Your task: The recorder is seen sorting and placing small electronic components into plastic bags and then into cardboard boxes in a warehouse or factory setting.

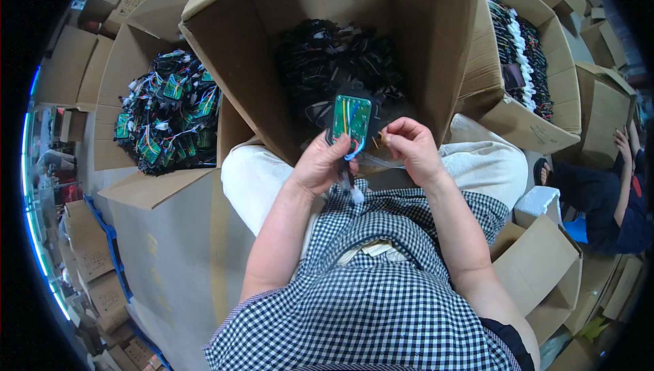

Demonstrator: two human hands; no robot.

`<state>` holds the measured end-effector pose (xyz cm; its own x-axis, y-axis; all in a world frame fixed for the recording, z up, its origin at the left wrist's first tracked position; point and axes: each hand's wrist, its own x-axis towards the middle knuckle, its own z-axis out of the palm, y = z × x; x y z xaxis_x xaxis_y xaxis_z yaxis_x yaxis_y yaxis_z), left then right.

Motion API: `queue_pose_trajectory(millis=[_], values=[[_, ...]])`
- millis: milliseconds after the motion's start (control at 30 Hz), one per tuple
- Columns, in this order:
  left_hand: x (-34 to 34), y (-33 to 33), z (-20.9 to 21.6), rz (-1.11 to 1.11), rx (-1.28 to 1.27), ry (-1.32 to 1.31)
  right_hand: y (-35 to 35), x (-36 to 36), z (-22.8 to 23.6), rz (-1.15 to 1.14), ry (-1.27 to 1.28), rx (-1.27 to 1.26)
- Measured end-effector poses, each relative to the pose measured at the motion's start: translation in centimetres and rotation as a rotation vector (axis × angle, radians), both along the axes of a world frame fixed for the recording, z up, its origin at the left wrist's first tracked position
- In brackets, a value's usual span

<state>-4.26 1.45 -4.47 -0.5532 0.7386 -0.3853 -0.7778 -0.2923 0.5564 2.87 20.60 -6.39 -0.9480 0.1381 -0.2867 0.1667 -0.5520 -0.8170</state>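
Observation:
My left hand (pixel 319 164) is closed around the lower end of a green circuit board (pixel 352 118) in a dark casing. Coloured wires cross the board, and a cable with a white connector (pixel 357 196) hangs below it. Just right of the board, my right hand (pixel 413 146) pinches something small; a thin brownish piece shows at the fingertips, too small to name. Both hands are over my lap, at the near side of a large open carton (pixel 436 44). Inside that carton lies a dark heap of wired parts (pixel 327 58).
On the left, an open carton (pixel 112 126) holds a pile of wired green boards (pixel 163 109). To the right, another carton (pixel 538 126) contains rows of black cables (pixel 503 30). A person (pixel 613 187) sits at far right near more boxes. An opened carton (pixel 545 269) stands beside my right arm.

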Motion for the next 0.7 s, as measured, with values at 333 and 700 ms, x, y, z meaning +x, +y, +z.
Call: queue_pose_trajectory(millis=[333,700], values=[[3.9,1.2,0.1,0.049,0.120,-0.107,0.0,3.4,1.8,-0.064,0.224,-0.586],[2.9,0.6,2.3,-0.018,0.077,-0.024,6.6,6.0,1.7,0.327,0.637,-0.330]])
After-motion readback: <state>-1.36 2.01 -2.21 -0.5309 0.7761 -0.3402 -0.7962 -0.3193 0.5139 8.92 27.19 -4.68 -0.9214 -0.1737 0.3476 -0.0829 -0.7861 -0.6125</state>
